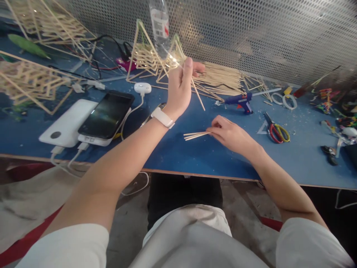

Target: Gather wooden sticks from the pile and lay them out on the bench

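My right hand point(227, 134) is closed on a few thin wooden sticks point(196, 136), held low over the blue table, their free ends pointing left. My left hand point(181, 83), with a white band on the wrist, is raised at the back in front of a small stick pyramid point(177, 44). Its thumb points up, apart from the finger that shows; the other fingers are hidden. One thin stick point(198, 96) slants down beside that palm, seemingly in line with the pyramid's leg. Whether the hand touches it I cannot tell. A pile of loose sticks point(223, 78) lies just beyond.
A blue glue gun point(240, 99), scissors point(276, 128) and tape rolls point(288, 101) lie on the right. On the left are a phone point(107, 115), a white power bank point(67, 123) with cables, and larger stick frames point(25, 80). A bottle point(160, 26) stands at the back.
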`<act>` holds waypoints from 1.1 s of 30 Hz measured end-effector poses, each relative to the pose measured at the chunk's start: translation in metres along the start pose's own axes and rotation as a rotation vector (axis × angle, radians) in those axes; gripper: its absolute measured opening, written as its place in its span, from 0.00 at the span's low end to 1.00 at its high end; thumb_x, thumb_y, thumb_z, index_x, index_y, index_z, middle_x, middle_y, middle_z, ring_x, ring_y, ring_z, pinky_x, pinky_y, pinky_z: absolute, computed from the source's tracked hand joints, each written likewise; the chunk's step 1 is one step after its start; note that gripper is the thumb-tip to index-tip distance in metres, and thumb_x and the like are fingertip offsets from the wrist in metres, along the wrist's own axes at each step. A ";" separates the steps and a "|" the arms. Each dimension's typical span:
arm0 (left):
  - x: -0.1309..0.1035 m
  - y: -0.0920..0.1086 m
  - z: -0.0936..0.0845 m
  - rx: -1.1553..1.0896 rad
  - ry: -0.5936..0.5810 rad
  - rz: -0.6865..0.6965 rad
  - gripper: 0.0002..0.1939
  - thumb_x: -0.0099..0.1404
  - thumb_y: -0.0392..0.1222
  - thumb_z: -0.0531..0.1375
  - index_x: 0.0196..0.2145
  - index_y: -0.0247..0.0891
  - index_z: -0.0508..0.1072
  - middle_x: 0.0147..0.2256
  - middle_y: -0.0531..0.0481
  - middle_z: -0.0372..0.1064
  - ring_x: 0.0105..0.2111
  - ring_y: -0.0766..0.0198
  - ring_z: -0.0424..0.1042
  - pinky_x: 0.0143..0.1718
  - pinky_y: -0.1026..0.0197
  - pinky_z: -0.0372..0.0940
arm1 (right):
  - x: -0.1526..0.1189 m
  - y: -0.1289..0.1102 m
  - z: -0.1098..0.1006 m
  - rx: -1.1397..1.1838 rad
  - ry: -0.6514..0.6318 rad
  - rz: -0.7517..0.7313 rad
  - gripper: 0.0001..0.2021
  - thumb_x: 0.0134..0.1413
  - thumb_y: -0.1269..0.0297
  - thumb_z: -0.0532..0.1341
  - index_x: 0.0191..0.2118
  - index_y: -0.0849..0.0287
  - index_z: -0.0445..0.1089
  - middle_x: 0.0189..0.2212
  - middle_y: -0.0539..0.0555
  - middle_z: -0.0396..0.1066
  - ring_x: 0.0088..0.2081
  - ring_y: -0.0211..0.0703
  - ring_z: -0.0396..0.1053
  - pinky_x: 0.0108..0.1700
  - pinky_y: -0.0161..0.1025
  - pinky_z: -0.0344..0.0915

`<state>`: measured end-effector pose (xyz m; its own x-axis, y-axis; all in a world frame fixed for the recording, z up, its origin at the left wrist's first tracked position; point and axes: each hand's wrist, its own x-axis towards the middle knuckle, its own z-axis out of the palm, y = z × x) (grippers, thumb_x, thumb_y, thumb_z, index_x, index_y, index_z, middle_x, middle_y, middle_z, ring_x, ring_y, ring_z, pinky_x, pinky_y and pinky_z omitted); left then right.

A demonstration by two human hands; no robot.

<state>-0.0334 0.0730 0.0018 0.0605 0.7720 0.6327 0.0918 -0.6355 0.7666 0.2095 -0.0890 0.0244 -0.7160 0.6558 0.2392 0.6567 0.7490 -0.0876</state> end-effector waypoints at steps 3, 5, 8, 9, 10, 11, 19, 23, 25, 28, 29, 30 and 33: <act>0.001 0.003 -0.002 0.002 -0.003 0.018 0.48 0.79 0.79 0.29 0.54 0.47 0.78 0.54 0.55 0.83 0.53 0.59 0.69 0.66 0.40 0.64 | 0.000 -0.004 0.005 -0.106 -0.034 -0.018 0.18 0.84 0.61 0.56 0.53 0.59 0.85 0.49 0.63 0.75 0.47 0.52 0.73 0.49 0.49 0.75; -0.003 0.011 0.000 -0.023 0.018 0.056 0.48 0.80 0.80 0.32 0.51 0.48 0.82 0.51 0.53 0.84 0.51 0.57 0.74 0.64 0.40 0.67 | 0.000 -0.005 0.006 -0.114 -0.056 -0.027 0.17 0.84 0.62 0.57 0.53 0.60 0.85 0.49 0.63 0.77 0.48 0.52 0.74 0.52 0.50 0.75; -0.012 0.024 0.007 -0.064 0.018 0.079 0.44 0.81 0.81 0.40 0.48 0.50 0.85 0.48 0.47 0.84 0.49 0.51 0.80 0.58 0.40 0.70 | 0.000 -0.006 0.007 -0.087 -0.060 -0.022 0.16 0.83 0.61 0.59 0.55 0.59 0.85 0.49 0.63 0.78 0.49 0.53 0.75 0.55 0.52 0.76; -0.014 0.028 0.009 -0.068 0.006 0.074 0.43 0.81 0.81 0.42 0.48 0.50 0.86 0.48 0.46 0.84 0.49 0.50 0.81 0.58 0.40 0.71 | 0.000 -0.006 0.008 -0.075 -0.052 -0.018 0.15 0.83 0.60 0.60 0.55 0.59 0.85 0.48 0.63 0.78 0.49 0.54 0.75 0.55 0.52 0.77; -0.017 0.031 0.011 -0.069 -0.007 0.068 0.43 0.80 0.82 0.42 0.48 0.50 0.86 0.48 0.44 0.84 0.49 0.50 0.81 0.57 0.41 0.71 | -0.001 -0.005 0.009 -0.061 -0.042 -0.014 0.15 0.82 0.60 0.60 0.55 0.59 0.85 0.48 0.62 0.78 0.49 0.53 0.76 0.56 0.52 0.77; -0.019 0.034 0.012 -0.072 -0.017 0.062 0.44 0.80 0.82 0.42 0.48 0.49 0.86 0.49 0.43 0.84 0.49 0.50 0.81 0.57 0.41 0.72 | -0.001 -0.004 0.010 -0.044 -0.029 -0.011 0.15 0.82 0.59 0.61 0.55 0.58 0.85 0.48 0.62 0.78 0.49 0.53 0.76 0.56 0.52 0.77; -0.025 0.038 0.021 -0.175 -0.074 0.048 0.43 0.82 0.79 0.45 0.49 0.44 0.87 0.48 0.40 0.85 0.50 0.49 0.82 0.58 0.42 0.74 | 0.001 0.005 0.005 0.110 0.295 0.205 0.14 0.74 0.51 0.71 0.41 0.56 0.83 0.41 0.57 0.81 0.44 0.51 0.78 0.49 0.51 0.77; -0.029 0.046 0.024 -0.261 -0.155 0.066 0.39 0.85 0.74 0.45 0.63 0.47 0.84 0.55 0.41 0.84 0.54 0.49 0.82 0.61 0.43 0.75 | 0.018 0.011 -0.003 0.137 0.462 0.305 0.19 0.68 0.49 0.75 0.55 0.56 0.82 0.50 0.61 0.82 0.50 0.58 0.80 0.53 0.55 0.78; -0.028 0.049 0.025 -0.275 -0.213 0.087 0.38 0.85 0.73 0.45 0.68 0.49 0.81 0.59 0.42 0.82 0.57 0.48 0.81 0.61 0.43 0.76 | 0.031 0.016 -0.005 0.241 0.390 0.276 0.22 0.72 0.52 0.72 0.64 0.56 0.79 0.54 0.61 0.84 0.52 0.58 0.82 0.55 0.57 0.79; -0.020 0.041 0.020 -0.268 -0.262 0.076 0.39 0.85 0.74 0.45 0.71 0.48 0.77 0.59 0.42 0.82 0.53 0.51 0.82 0.58 0.46 0.76 | 0.050 0.036 -0.013 0.478 0.211 0.293 0.15 0.79 0.58 0.64 0.60 0.57 0.83 0.42 0.56 0.86 0.37 0.47 0.82 0.44 0.47 0.79; -0.016 0.035 0.017 -0.251 -0.261 0.055 0.40 0.85 0.74 0.44 0.70 0.47 0.78 0.57 0.41 0.82 0.50 0.52 0.82 0.56 0.47 0.76 | 0.055 0.049 -0.019 0.506 0.149 0.311 0.14 0.80 0.60 0.63 0.57 0.58 0.84 0.39 0.56 0.85 0.32 0.43 0.80 0.39 0.43 0.76; -0.012 0.028 0.013 -0.219 -0.256 0.031 0.41 0.84 0.75 0.43 0.68 0.45 0.79 0.54 0.40 0.82 0.46 0.54 0.82 0.53 0.48 0.76 | 0.061 0.064 -0.027 0.463 0.115 0.334 0.14 0.80 0.62 0.63 0.56 0.60 0.85 0.37 0.56 0.85 0.30 0.40 0.78 0.37 0.40 0.73; -0.007 0.012 0.003 -0.032 -0.350 0.005 0.38 0.85 0.74 0.47 0.48 0.40 0.84 0.40 0.42 0.82 0.36 0.57 0.78 0.48 0.48 0.73 | 0.084 0.123 -0.058 0.178 0.196 0.429 0.11 0.75 0.69 0.67 0.52 0.65 0.88 0.33 0.57 0.84 0.29 0.34 0.73 0.40 0.40 0.65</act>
<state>-0.0296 0.0602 0.0065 0.3985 0.7228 0.5645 0.0600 -0.6348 0.7704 0.2436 0.0531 0.0897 -0.3210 0.8910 0.3210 0.8196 0.4311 -0.3772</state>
